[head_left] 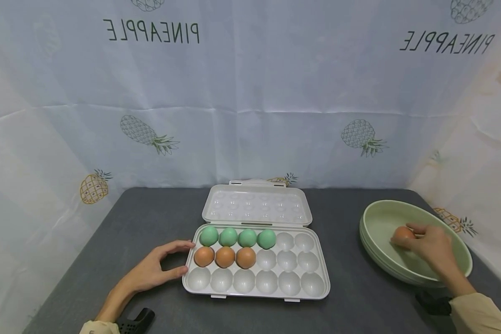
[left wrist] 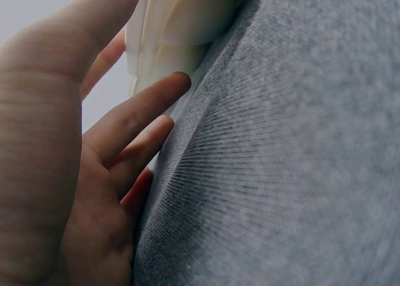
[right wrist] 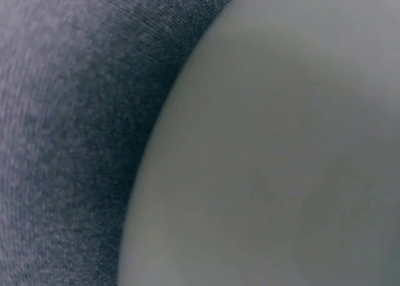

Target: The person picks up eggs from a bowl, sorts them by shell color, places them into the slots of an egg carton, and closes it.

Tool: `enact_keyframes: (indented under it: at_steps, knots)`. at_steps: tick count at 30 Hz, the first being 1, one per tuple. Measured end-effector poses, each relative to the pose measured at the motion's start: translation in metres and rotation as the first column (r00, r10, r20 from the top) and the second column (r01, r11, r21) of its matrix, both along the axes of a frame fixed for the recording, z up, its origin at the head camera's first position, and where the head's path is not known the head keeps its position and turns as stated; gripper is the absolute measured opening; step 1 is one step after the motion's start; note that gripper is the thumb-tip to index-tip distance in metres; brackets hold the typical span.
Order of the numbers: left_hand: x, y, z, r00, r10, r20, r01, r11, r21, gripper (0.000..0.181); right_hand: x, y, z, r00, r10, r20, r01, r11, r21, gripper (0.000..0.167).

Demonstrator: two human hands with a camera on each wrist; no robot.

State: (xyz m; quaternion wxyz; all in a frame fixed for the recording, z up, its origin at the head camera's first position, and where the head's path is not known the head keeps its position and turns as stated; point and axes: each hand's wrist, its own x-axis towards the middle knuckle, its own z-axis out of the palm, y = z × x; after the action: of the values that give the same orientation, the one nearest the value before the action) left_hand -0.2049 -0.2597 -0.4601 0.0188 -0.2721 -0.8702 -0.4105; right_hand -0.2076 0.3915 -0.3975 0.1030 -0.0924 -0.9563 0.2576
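A white egg box [head_left: 259, 295] lies with its lid [head_left: 256, 204] folded back. Its far row holds several green eggs [head_left: 247, 237] from the left, and three brown eggs [head_left: 225, 257] sit in the middle row. My left hand [head_left: 150, 269] touches the box's left end with thumb and fingers spread; the left wrist view shows the fingers [left wrist: 134, 120] fairly straight beside the box wall [left wrist: 194, 20]. At the right, my right hand [head_left: 434, 248] pinches a brown egg [head_left: 402, 235] inside a pale green bowl [head_left: 377, 213]. The right wrist view shows only the bowl's outside [right wrist: 262, 142] and cloth.
The pale green bowl appears stacked on another [head_left: 384, 266] near the right edge of the dark grey table [head_left: 158, 218]. Behind the table hangs a white curtain [head_left: 250, 93] with pineapple prints. The near-row wells [head_left: 244, 280] of the box hold no eggs.
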Motion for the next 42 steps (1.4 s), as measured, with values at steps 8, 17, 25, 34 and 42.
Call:
enact_keyframes:
  at_steps: [8, 17, 25, 34, 42]
  knots:
    - [0.0, 0.0, 0.0, 1.0, 0.005, -0.006, -0.005, 1.0, -0.014, 0.048, -0.004, -0.001, 0.0, 0.999, 0.039, -0.023, -0.038, 0.998, 0.044, 0.064]
    - [-0.001, 0.0, -0.001, 1.0, 0.001, -0.004, -0.001, 1.0, -0.011, 0.048, -0.002, -0.006, 0.003, 0.998, 0.046, 0.038, -0.048, 0.998, 0.048, 0.062]
    - [-0.001, 0.0, 0.0, 1.0, -0.002, -0.011, 0.002, 1.0, -0.011, 0.048, -0.003, -0.006, -0.002, 0.996, 0.046, -0.077, -0.048, 0.999, -0.023, 0.069]
    - [-0.001, 0.0, -0.002, 1.0, -0.001, -0.009, 0.001, 1.0, -0.012, 0.048, 0.004, -0.016, 0.002, 0.974, -0.113, -0.197, 0.045, 0.947, -0.319, 0.069]
    - [-0.001, 0.0, -0.002, 1.0, -0.015, -0.01, 0.016, 1.0, 0.009, 0.048, 0.007, -0.029, 0.012, 0.945, -0.181, -0.271, 0.027, 0.872, -0.489, 0.066]
